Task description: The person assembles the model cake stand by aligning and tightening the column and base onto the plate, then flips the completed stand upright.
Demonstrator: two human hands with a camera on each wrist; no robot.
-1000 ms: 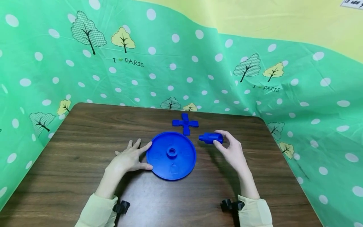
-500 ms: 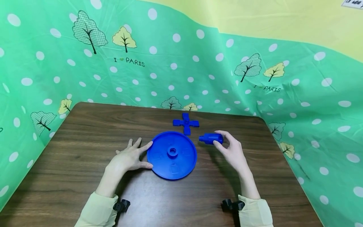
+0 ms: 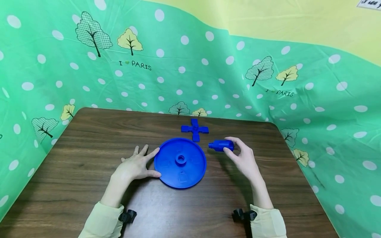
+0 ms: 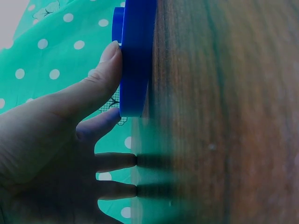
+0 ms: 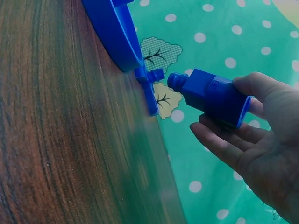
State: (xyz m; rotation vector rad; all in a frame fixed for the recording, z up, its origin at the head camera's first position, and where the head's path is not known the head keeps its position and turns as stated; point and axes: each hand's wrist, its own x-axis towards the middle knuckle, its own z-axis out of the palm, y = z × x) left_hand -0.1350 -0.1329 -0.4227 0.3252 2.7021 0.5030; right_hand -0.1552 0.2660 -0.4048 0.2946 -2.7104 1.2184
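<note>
A round blue disc (image 3: pixel 171 177) with a raised rim and a short hollow hub lies on the table. Thumb and forefinger of my left hand (image 3: pixel 135 165) touch its left rim, fingers straight and spread. In the left wrist view, the thumb (image 4: pixel 100 77) meets the disc's edge (image 4: pixel 135 79). My right hand (image 3: pixel 245 160) pinches a blue stepped part (image 3: pixel 221 145) between thumb and fingers, held above the table right of the disc. The right wrist view shows this part (image 5: pixel 212 95) with a wide barrel, an angular middle and a narrow grooved tip, which points left.
Behind the disc lies a flat blue cross-shaped piece (image 3: pixel 194 130) with a small peg at its centre. The brown wooden table (image 3: pixel 89 142) ends at a green dotted cloth (image 3: pixel 166 79) at the back and sides. Black camera mounts (image 3: pixel 127 216) sit at both wrists.
</note>
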